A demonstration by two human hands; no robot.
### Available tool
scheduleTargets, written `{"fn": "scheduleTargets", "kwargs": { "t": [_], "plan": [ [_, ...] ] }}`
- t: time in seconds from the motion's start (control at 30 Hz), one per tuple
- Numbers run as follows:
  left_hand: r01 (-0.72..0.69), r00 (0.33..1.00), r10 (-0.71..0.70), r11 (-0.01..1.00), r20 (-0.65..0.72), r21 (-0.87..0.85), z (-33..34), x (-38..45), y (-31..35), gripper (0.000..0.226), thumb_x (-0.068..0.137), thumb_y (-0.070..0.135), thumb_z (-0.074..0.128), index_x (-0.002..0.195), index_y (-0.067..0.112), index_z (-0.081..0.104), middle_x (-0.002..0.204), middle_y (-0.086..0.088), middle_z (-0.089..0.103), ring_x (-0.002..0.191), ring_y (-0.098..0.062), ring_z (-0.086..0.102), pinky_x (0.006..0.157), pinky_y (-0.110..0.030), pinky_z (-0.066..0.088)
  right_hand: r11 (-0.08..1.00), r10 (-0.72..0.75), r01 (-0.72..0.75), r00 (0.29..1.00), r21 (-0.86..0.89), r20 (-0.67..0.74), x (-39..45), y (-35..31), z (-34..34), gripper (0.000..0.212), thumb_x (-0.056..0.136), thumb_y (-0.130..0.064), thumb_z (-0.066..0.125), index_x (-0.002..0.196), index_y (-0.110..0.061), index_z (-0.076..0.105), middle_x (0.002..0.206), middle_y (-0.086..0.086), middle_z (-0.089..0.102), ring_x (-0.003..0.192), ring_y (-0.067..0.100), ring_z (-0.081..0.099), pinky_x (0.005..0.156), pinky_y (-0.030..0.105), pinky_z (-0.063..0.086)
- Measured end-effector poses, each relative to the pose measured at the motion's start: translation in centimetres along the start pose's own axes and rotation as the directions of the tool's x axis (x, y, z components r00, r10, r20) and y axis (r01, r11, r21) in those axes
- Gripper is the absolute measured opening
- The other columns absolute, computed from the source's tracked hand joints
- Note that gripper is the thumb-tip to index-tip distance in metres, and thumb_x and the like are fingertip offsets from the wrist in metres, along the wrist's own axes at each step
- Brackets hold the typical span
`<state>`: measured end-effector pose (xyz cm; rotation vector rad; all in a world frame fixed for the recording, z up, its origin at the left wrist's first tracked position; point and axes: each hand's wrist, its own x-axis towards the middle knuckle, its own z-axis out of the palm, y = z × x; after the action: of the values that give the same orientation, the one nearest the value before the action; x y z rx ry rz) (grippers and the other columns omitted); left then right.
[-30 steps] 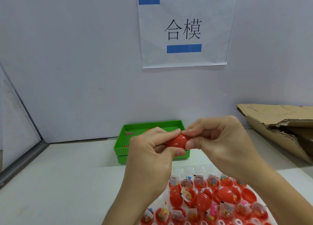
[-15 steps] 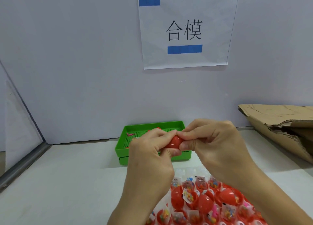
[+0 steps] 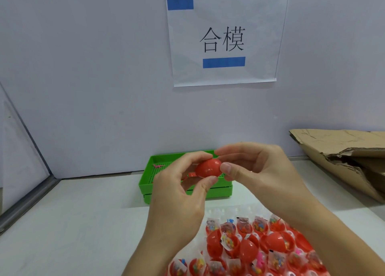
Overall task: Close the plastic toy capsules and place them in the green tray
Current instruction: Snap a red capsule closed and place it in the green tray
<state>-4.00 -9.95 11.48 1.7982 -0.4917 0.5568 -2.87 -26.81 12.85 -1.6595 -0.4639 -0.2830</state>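
Open red capsules (image 3: 248, 252) with small packets inside are sitting in a clear blister sheet at the near edge of the white worktop (image 3: 83, 223). Above them both hands are holding one red capsule (image 3: 208, 168) in the air, long axis lying roughly left-right: left hand (image 3: 177, 196) is pinching it between thumb and forefinger, right hand (image 3: 258, 171) is pinching its right end. Just behind, partly hidden by the hands, the green tray (image 3: 158, 184) is sitting near the wall. Torn cardboard (image 3: 343, 157) is lying far right; a paper sign (image 3: 225, 38) is hanging on the wall.
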Motion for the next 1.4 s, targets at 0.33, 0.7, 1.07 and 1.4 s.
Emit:
{"fn": "scheduleTargets", "kwargs": {
  "t": [0.33, 0.7, 1.07, 1.4],
  "plan": [
    [-0.047, 0.999, 0.047, 0.998, 0.013, 0.035, -0.3, -0.2, 0.3, 0.033, 0.084, 0.016, 0.075, 0.104, 0.042, 0.068, 0.103, 0.015, 0.070, 0.101, -0.011, 0.066, 0.087, -0.029, 0.053, 0.803, 0.219, -0.362, 0.918, 0.474, 0.330, 0.0, 0.2, -0.4, 0.042, 0.076, -0.025, 0.076, 0.112, -0.005, 0.069, 0.108, 0.021, 0.073, 0.092, 0.033, 0.074, 0.071, 0.034, 0.060],
    [-0.202, 0.977, 0.191, 0.972, 0.091, 0.123, -0.8, -0.1, 0.5, 0.037, 0.080, 0.015, 0.069, 0.110, 0.037, 0.063, 0.114, 0.017, 0.065, 0.112, 0.000, 0.061, 0.091, -0.007, 0.043, 0.782, 0.107, -0.307, 0.924, 0.543, 0.367, 0.0, 0.5, 0.3, 0.040, 0.079, -0.013, 0.072, 0.113, 0.006, 0.069, 0.118, 0.028, 0.067, 0.114, 0.036, 0.065, 0.095, 0.039, 0.054],
    [-0.360, 0.927, 0.374, 0.891, 0.001, 0.275, -0.2, -0.3, -0.5, 0.042, 0.078, -0.001, 0.065, 0.117, 0.015, 0.068, 0.120, 0.012, 0.065, 0.118, -0.004, 0.059, 0.098, -0.030, 0.051, 0.910, 0.105, -0.177, 0.974, 0.374, 0.203, -0.3, 0.9, 1.9, 0.025, 0.082, -0.016, 0.066, 0.104, -0.009, 0.077, 0.106, 0.015, 0.075, 0.106, 0.028, 0.070, 0.097, 0.040, 0.049],
    [-0.347, 0.933, 0.359, 0.889, 0.014, 0.297, -0.2, -0.3, 0.0, 0.040, 0.080, 0.010, 0.070, 0.115, 0.027, 0.063, 0.126, 0.020, 0.061, 0.121, -0.001, 0.056, 0.100, -0.024, 0.047, 0.930, 0.105, -0.157, 0.980, 0.332, 0.167, -0.3, 1.1, 1.7, 0.026, 0.077, -0.018, 0.071, 0.102, -0.013, 0.078, 0.102, 0.012, 0.077, 0.103, 0.025, 0.071, 0.093, 0.034, 0.053]
  ]
}}
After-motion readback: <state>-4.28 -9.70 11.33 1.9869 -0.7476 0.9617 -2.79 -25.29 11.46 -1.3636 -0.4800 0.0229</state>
